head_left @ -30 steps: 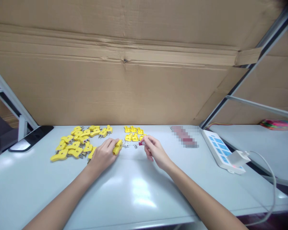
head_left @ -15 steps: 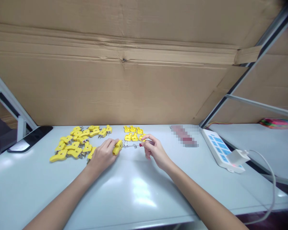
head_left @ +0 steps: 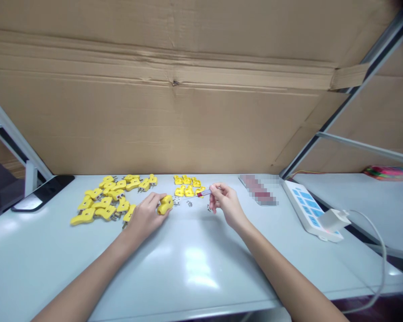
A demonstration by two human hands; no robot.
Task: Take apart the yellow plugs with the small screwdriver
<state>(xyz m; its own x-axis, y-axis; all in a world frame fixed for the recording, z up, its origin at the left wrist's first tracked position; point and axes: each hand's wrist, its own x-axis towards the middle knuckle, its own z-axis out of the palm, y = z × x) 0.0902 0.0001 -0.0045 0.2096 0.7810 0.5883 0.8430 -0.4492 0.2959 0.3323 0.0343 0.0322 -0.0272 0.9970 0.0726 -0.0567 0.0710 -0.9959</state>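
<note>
My left hand is closed around a yellow plug, which rests on the table with its rounded end towards me. In my right hand is a small screwdriver with a red and clear handle, pinched between fingers and thumb. Its thin shaft points left, towards the plug. Just right of the plug lie metal prong pieces. Small screws lie loose on the tabletop, and a few more are beneath my right fingers. Yellow plug halves sit in two rows behind.
Several yellow plugs are heaped at the left. A dark phone-like slab lies at the far left edge. At the right are a blurred-out flat item and a white power strip with a charger and cable. Cardboard walls the back.
My right hand has moved slightly right, drawing the screwdriver back from the plug, so more of its handle shows. The left hand and its plug stay almost still.
</note>
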